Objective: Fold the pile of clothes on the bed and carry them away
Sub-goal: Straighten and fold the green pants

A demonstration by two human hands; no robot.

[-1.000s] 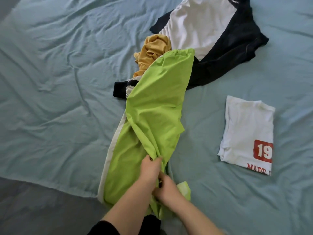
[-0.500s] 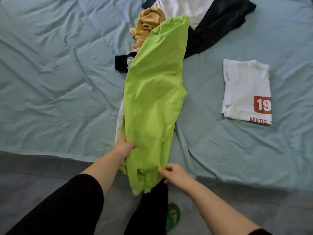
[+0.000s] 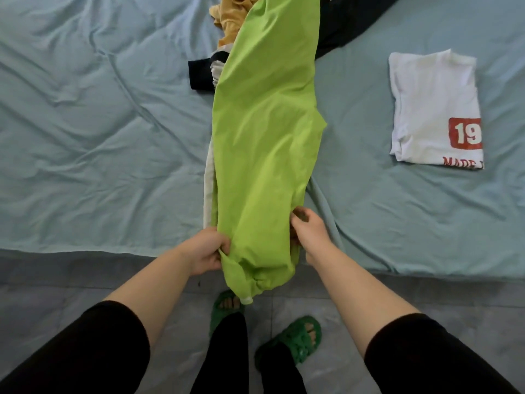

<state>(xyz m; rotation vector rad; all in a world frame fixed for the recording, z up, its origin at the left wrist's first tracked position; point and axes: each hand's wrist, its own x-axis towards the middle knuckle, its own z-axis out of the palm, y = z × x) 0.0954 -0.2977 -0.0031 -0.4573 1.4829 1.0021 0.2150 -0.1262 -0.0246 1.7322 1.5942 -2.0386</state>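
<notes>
My left hand (image 3: 206, 250) and right hand (image 3: 309, 231) pinch the lime garment (image 3: 264, 132) hanging past the bed (image 3: 85, 137) edge; bare sheet lies left.

A bed (image 3: 85, 137) fills the upper view, covered in a wrinkled pale blue-green sheet (image 3: 397, 223); soft daylight falls across it. Below lies a grey tiled floor (image 3: 71, 280).

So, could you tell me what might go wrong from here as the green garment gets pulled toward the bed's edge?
The green garment has its far end lying over the unfolded pile, so pulling may drag the mustard and dark pieces along. Its near end, gripped by the left hand and right hand, hangs past the bed sheet edge and could brush the floor by the green sandals.
</notes>
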